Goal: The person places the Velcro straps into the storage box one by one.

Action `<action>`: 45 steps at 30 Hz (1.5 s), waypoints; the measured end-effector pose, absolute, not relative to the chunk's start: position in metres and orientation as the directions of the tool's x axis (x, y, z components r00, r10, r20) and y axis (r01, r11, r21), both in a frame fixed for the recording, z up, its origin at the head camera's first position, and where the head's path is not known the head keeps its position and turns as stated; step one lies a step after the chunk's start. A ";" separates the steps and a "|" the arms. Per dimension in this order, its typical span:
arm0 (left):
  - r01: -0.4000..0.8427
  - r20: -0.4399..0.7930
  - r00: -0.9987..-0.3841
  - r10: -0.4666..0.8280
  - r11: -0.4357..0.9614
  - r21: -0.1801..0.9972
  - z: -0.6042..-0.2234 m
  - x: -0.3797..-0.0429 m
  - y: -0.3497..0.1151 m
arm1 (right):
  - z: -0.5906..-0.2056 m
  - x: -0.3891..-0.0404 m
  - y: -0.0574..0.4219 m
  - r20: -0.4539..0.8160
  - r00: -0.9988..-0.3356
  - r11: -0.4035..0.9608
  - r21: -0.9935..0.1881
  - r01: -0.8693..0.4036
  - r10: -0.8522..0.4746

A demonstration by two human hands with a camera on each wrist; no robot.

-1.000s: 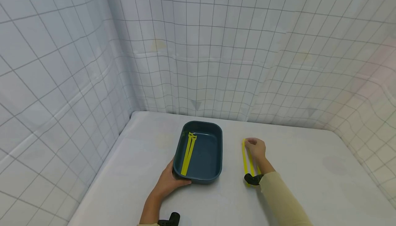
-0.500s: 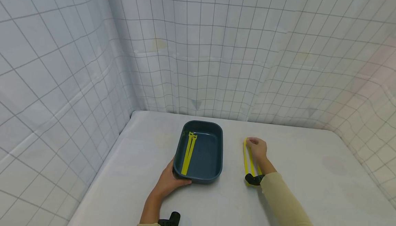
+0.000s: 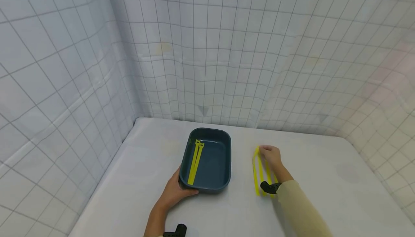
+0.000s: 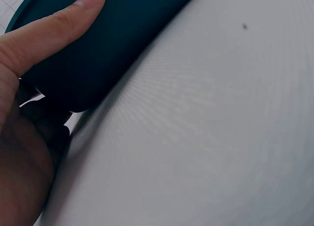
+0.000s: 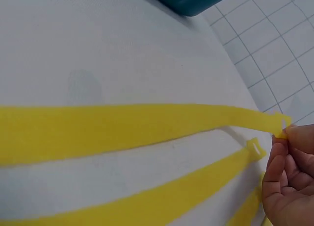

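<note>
My left hand (image 3: 173, 192) grips the near left corner of a dark teal rectangular tub (image 3: 214, 166). Its thumb (image 4: 54, 32) lies along the outer wall in the left wrist view, with the other fingers around and below the corner. Two yellow hook-and-loop cable ties (image 3: 195, 165) lie side by side along the tub's left side. To the right, my right hand (image 3: 272, 155) pinches the slotted head of another yellow cable tie (image 5: 122, 130) between thumb and fingertips. That head is raised off the white surface, and the strap runs toward the near side.
More yellow cable ties (image 5: 162, 199) lie beside the pinched one, partly hidden under my right hand and wrist. A white cloth covers the table (image 3: 324, 179). White gridded curtains (image 3: 201, 60) stand behind it and along both sides.
My right hand has shifted slightly right, bending the far end of the pinched cable tie and showing more of the ties beside it. The left hand keeps its grip. The head view has turned slightly.
</note>
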State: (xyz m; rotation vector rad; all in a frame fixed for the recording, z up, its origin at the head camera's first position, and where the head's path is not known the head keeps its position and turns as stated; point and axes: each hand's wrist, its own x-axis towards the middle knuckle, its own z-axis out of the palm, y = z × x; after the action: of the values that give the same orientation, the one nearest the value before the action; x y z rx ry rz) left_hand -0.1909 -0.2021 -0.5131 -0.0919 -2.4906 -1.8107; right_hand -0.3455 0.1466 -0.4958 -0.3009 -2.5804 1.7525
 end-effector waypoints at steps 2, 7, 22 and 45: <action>0.078 0.079 -0.997 0.010 0.304 0.950 -0.511 -0.189 -0.201 | -0.494 -0.344 0.148 -0.089 -0.985 0.374 -0.917 0.138 0.146; 0.076 0.077 -0.997 0.006 0.281 0.957 -0.492 -0.181 -0.197 | -0.482 -0.342 0.149 -0.014 -0.997 0.422 -0.906 0.042 0.070; 0.075 0.073 -0.997 0.020 0.293 0.953 -0.475 -0.176 -0.196 | -0.465 -0.333 0.148 0.013 -0.997 0.448 -0.894 0.022 0.075; 0.092 0.093 -0.996 0.013 0.316 0.944 -0.515 -0.191 -0.203 | -0.442 -0.319 0.159 0.051 -0.994 0.423 -0.906 -0.006 0.097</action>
State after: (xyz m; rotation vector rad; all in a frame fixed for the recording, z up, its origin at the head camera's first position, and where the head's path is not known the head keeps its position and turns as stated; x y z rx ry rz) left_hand -0.1912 -0.2030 -0.5152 -0.0994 -2.4923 -1.7957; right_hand -0.3186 0.1592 -0.4423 -0.0823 -2.5682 1.6364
